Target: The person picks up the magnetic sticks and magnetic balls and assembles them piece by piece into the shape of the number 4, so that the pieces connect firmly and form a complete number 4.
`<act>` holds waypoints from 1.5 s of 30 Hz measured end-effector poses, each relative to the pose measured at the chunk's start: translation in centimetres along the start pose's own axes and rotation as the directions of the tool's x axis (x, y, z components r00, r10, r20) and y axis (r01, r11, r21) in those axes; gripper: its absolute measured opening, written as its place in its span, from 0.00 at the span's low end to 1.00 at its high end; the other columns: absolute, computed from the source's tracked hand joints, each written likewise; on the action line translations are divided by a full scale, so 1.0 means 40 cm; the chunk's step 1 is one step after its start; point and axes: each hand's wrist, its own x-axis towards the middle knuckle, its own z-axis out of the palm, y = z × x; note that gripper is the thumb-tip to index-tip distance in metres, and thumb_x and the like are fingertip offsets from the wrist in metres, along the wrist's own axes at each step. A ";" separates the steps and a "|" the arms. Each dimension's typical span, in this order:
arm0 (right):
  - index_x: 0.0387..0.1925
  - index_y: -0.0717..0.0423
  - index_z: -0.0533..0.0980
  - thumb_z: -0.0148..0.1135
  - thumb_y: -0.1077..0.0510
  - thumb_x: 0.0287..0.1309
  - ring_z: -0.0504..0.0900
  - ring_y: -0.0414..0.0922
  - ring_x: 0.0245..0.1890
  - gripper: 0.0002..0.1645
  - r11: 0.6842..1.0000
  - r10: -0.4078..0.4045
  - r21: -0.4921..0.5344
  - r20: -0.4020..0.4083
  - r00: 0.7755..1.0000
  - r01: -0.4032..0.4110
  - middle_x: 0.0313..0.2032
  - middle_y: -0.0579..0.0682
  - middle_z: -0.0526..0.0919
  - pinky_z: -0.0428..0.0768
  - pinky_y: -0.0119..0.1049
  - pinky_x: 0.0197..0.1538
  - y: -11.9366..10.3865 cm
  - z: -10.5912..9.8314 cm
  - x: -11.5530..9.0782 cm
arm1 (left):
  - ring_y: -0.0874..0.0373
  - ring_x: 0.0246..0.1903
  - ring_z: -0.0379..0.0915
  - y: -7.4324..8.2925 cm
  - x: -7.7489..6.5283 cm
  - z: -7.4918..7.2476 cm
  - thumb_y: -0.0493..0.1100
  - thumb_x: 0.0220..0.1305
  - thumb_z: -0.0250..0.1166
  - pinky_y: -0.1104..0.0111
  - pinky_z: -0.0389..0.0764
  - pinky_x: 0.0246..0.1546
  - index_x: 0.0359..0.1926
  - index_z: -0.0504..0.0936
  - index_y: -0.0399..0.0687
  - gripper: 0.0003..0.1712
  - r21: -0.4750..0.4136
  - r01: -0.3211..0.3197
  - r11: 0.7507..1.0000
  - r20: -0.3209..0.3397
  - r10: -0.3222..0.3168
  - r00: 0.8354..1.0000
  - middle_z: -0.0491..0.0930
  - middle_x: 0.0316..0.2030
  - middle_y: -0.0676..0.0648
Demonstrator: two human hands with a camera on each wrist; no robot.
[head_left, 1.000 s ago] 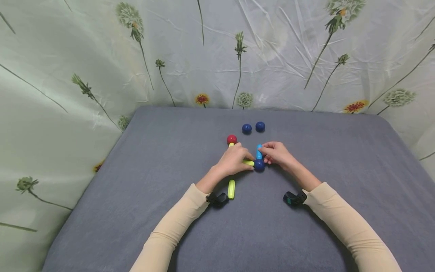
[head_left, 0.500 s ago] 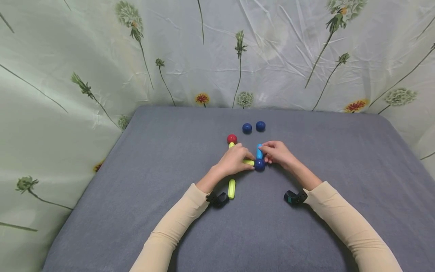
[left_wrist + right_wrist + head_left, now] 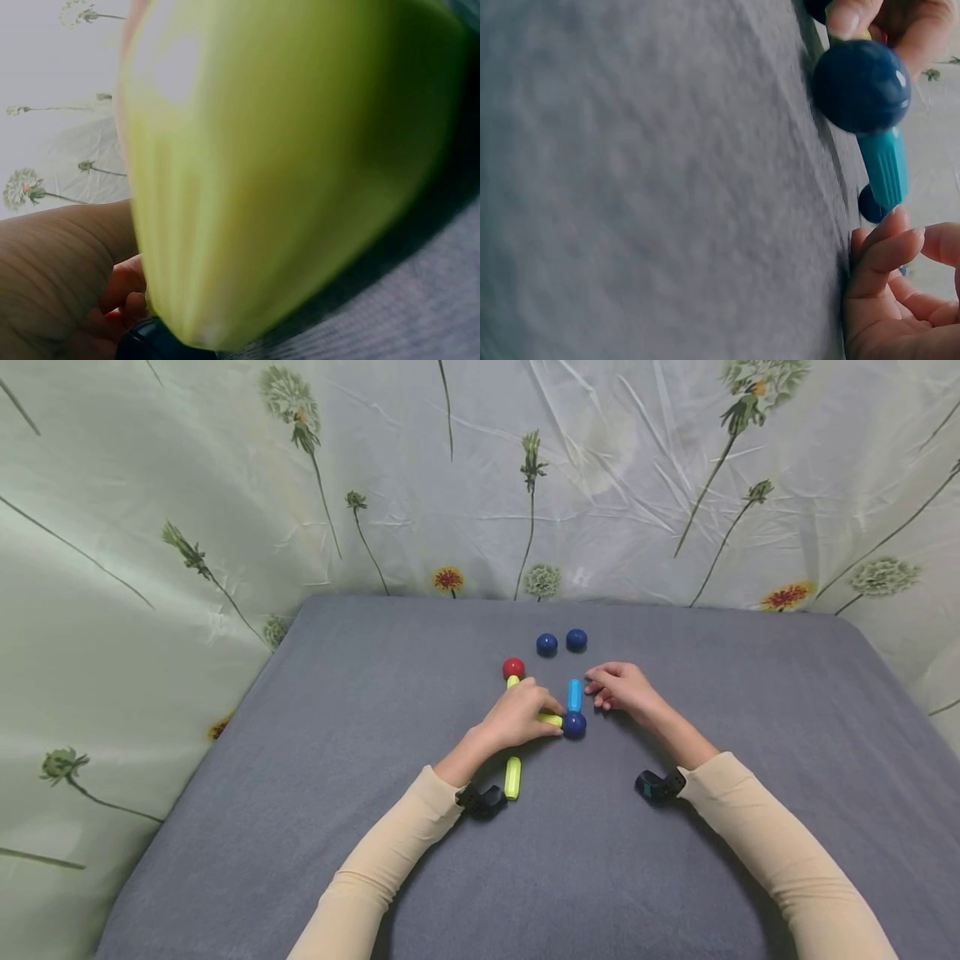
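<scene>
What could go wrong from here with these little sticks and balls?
The light blue stick meets the front blue ball, but the right hand holds nothing, so it might come away if the left hand shifts. The loose yellow stick lies by the left black wristband and could get bumped. The two back balls might roll if nudged.

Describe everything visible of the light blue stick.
The light blue stick is short, ridged lengthwise, and looks like glossy plastic. It points away from the head camera, its near end meeting a dark blue ball, its far end free. The right grip is beside it, with a slight gap. Whether it rests on the gray cloth is unclear.
</scene>
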 end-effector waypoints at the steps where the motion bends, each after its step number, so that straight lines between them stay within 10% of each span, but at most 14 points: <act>1: 0.55 0.75 0.65 0.47 0.55 0.68 0.73 0.30 0.18 0.26 1.000 -0.002 0.007 -0.006 1.000 0.002 0.24 0.40 0.78 0.73 0.22 0.25 0.001 -0.003 0.002 | 0.61 0.34 0.70 0.000 0.001 0.000 0.51 0.52 0.70 0.72 0.64 0.37 0.42 0.87 0.50 0.16 0.000 0.000 1.000 0.001 0.000 1.000 0.86 0.37 0.53; 32: 0.67 0.60 0.59 0.52 0.57 0.65 0.75 0.30 0.27 0.31 0.986 -0.056 -0.164 -0.180 0.982 0.026 0.58 0.65 0.69 0.77 0.22 0.32 -0.031 -0.040 0.119 | 0.62 0.35 0.69 0.001 -0.001 -0.002 0.50 0.52 0.71 0.74 0.63 0.36 0.41 0.87 0.50 0.16 -0.003 0.014 1.000 0.001 -0.014 1.000 0.86 0.37 0.53; 45: 0.68 0.55 0.60 0.57 0.54 0.62 0.82 0.51 0.43 0.34 0.951 -0.095 -0.307 -0.149 0.984 0.045 0.59 0.66 0.70 0.82 0.33 0.39 -0.045 -0.035 0.136 | 0.62 0.34 0.68 0.004 -0.001 -0.004 0.51 0.52 0.70 0.75 0.61 0.35 0.42 0.87 0.51 0.17 0.005 0.025 1.000 0.015 -0.025 1.000 0.86 0.37 0.53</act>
